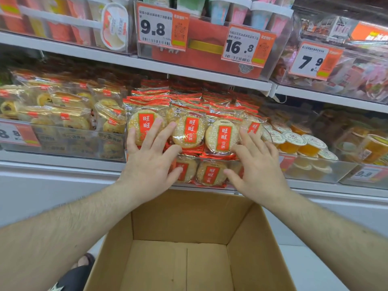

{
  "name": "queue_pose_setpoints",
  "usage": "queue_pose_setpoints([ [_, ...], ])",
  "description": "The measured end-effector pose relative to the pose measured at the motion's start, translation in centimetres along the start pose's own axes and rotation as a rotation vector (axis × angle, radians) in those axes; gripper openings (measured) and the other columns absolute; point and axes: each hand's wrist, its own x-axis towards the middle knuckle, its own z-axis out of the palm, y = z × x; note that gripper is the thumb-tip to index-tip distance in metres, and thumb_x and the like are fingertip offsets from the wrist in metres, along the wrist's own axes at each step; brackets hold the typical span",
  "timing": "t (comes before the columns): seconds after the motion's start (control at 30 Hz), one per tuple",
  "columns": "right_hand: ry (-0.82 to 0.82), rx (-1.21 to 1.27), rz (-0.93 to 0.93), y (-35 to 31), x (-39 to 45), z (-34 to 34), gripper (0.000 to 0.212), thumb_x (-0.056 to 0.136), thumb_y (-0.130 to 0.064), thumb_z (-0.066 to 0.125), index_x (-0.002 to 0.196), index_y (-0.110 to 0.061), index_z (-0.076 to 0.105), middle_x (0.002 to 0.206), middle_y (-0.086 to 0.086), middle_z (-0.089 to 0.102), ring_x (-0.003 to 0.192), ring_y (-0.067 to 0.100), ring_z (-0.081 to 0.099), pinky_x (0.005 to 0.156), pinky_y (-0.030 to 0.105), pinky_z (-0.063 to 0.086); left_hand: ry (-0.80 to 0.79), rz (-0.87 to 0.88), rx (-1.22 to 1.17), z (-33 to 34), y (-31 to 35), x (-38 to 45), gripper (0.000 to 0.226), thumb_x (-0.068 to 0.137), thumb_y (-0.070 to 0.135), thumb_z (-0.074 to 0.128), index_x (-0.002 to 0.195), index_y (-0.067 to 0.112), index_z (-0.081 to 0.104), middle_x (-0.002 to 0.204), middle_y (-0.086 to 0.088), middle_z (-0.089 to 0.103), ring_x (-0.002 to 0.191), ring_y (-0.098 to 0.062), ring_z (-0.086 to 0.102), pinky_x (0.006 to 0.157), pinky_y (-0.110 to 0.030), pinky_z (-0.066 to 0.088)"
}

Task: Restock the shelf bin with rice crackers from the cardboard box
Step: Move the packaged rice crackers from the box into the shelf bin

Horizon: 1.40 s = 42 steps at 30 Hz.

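Stock item: rice crackers (190, 133), red-and-clear single packs, heaped in the shelf bin (212, 183) above its clear front wall. Front row stands face-out, labels readable, presumably for display. My left hand (150, 162) lies spread and flat on the left packs, fingers straight; my right hand (255, 168) lies likewise on the right packs, holding nothing. I judge both are pressing the heap back so it does not slide over the wall. Cardboard box (191, 248) sits just below the bin, flaps open, floor bare: no packs visible inside. Neighbouring bins: pastry packs (69, 110) to the left, jelly cups (300, 143) to the right.
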Motion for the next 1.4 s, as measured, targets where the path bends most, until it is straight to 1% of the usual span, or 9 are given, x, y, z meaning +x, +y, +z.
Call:
queue_pose_setpoints([
  [0.13,-0.041,-0.001,0.020,-0.5,-0.1,1.3,0.038,0.079,-0.035,0.077,0.109,-0.015,0.062,0.142,0.019,0.052,0.120,0.036,0.057,0.101,0.053,0.041,-0.004,-0.027,-0.003,0.1,0.2,0.4,0.030,0.076,0.040,0.077,0.093,0.017,0.067,0.151,-0.014,0.040,0.145,-0.037,0.024,0.106,-0.074,0.016],
  [0.23,-0.043,0.015,0.007,-0.5,0.2,1.6,0.027,0.079,-0.029,0.078,0.097,-0.016,0.062,0.135,0.021,0.056,0.106,0.037,0.063,0.093,0.050,0.047,-0.017,-0.046,0.002,0.2,0.5,0.7,0.027,0.075,0.038,0.078,0.089,0.017,0.068,0.151,-0.015,0.040,0.145,-0.040,0.023,0.105,-0.076,0.014],
  [0.43,-0.069,0.032,-0.007,0.1,1.9,1.5,0.018,0.080,-0.031,0.076,0.087,-0.019,0.065,0.127,0.013,0.063,0.114,0.032,0.061,0.100,0.051,0.039,-0.126,-0.072,0.024,0.3,0.3,2.1,0.023,0.077,0.035,0.078,0.085,0.018,0.066,0.156,-0.016,0.031,0.147,-0.043,0.012,0.102,-0.080,0.009],
  [0.6,-0.095,0.042,0.003,0.2,4.6,1.8,0.018,0.088,-0.036,0.068,0.097,-0.020,0.065,0.140,0.009,0.055,0.124,0.028,0.055,0.104,0.047,0.035,-0.193,-0.102,0.065,1.0,-0.6,4.5,0.023,0.088,0.041,0.067,0.097,0.020,0.064,0.162,-0.012,0.011,0.149,-0.039,-0.006,0.105,-0.079,0.007],
  [0.8,-0.201,0.034,0.069,0.4,7.3,3.1,0.020,0.095,-0.039,0.059,0.107,-0.022,0.060,0.152,0.005,0.040,0.124,0.029,0.051,0.090,0.042,0.045,-0.259,-0.130,0.071,2.6,-1.2,6.8,0.020,0.092,0.039,0.062,0.103,0.022,0.062,0.163,-0.009,0.004,0.148,-0.037,-0.013,0.107,-0.077,0.003],
  [1.03,-0.209,0.019,0.054,0.2,7.0,4.1,0.018,0.093,-0.039,0.060,0.101,-0.023,0.059,0.149,0.007,0.044,0.120,0.029,0.052,0.086,0.041,0.045,-0.293,-0.125,0.042,3.8,-1.5,6.3,0.015,0.092,0.035,0.063,0.100,0.022,0.060,0.162,-0.010,0.001,0.147,-0.038,-0.017,0.105,-0.079,0.000],
  [1.2,-0.112,0.050,0.072,-0.1,6.6,4.2,0.017,0.089,-0.035,0.065,0.095,-0.019,0.062,0.123,0.004,0.061,0.106,0.028,0.058,0.083,0.040,0.044,-0.251,-0.137,-0.006,3.9,-1.7,5.8,0.014,0.092,0.033,0.064,0.095,0.020,0.062,0.162,-0.009,0.008,0.148,-0.036,-0.014,0.104,-0.080,0.002],
  [1.3,0.015,0.106,0.089,0.0,5.8,4.2,0.019,0.077,-0.032,0.073,0.087,-0.016,0.068,0.103,0.003,0.071,0.095,0.029,0.066,0.083,0.040,0.045,-0.181,-0.107,-0.024,3.8,-1.8,5.3,0.013,0.083,0.026,0.075,0.089,0.017,0.067,0.157,-0.014,0.030,0.149,-0.041,0.008,0.101,-0.082,0.009],
  [1.4,0.283,0.164,0.069,0.5,5.2,3.7,0.020,0.074,-0.028,0.067,0.084,-0.012,0.072,0.107,0.009,0.074,0.100,0.028,0.068,0.091,0.041,0.046,0.012,0.000,0.042,3.1,-2.4,4.5,0.018,0.084,0.031,0.071,0.094,0.017,0.073,0.144,-0.016,0.049,0.143,-0.040,0.029,0.108,-0.075,0.012],
])
